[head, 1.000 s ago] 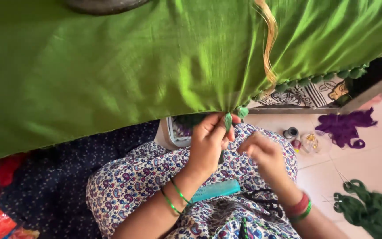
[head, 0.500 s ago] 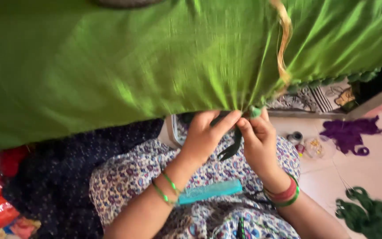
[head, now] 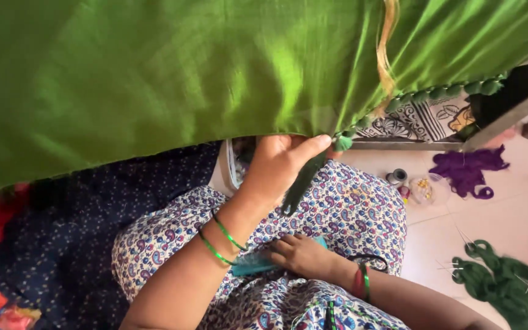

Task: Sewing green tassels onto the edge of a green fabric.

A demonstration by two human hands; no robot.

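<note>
Left hand (head: 279,165) pinching green fabric (head: 154,79) hem (dark tassel (head: 300,183) dangling), right hand (head: 304,255) gripping teal comb (head: 249,264)

We see the cloth edge (head: 227,131) above our left fingers (head: 313,145), tassel (head: 300,180) below them, comb (head: 255,263) under our right fingers (head: 285,250), yarn (head: 502,284) far right

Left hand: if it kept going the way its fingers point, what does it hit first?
Left hand points up-right; first in line is the small green tassel on the green cloth hem, almost touching. Depth unclear.

a pale tiled floor (head: 453,244) strewn with purple yarn (head: 469,171) and dark green yarn (head: 508,284), beside a wooden frame (head: 508,116), in soft daylight.
</note>
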